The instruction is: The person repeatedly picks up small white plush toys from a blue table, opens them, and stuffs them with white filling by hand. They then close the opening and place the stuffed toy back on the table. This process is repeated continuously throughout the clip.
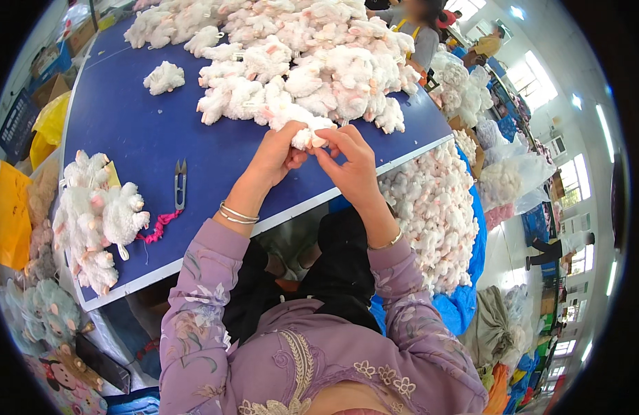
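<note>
My left hand (272, 158) is closed around a small white plush toy (300, 139) at the near edge of the big heap. On the toy's right side, my right hand (353, 168) pinches a small part of it between thumb and fingers. What exactly the fingertips grip is too small to make out. The heap of white plush toys (319, 69), with pinkish bits showing, covers the far part of the blue table (126, 111). Thread snips (180, 185) with a pink cloth strip (159, 227) tied on lie left of my left hand.
A smaller pile of white plush toys (91, 214) rests at the table's left edge. One lone plush toy (164, 77) lies apart. Right of my legs, a blue sack (480, 235) holds many small white plush pieces (430, 207). A person (422, 41) stands beyond the table.
</note>
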{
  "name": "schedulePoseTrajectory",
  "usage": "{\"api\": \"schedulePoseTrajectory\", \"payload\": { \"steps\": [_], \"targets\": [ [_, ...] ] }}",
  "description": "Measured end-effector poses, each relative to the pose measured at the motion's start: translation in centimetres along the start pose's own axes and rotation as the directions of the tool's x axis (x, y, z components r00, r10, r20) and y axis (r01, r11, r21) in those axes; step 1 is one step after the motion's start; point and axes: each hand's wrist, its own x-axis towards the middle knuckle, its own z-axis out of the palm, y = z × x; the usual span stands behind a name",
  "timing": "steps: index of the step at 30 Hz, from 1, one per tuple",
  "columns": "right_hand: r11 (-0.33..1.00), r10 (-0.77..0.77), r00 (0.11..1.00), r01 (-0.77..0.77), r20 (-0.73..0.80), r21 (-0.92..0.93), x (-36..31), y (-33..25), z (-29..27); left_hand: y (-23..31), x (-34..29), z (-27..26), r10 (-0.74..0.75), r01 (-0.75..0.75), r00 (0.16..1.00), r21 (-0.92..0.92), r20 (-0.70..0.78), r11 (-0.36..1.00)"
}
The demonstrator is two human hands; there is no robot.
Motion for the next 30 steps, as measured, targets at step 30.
{"api": "schedulePoseTrajectory", "payload": {
  "steps": [30],
  "targets": [
    [0.998,0.056,0.976,-0.051,-0.209,0.028,-0.7,0.8,0.2,-0.6,0.5,0.1,0.095,-0.096,0.993,0.015,0.075,0.995]
  ]
}}
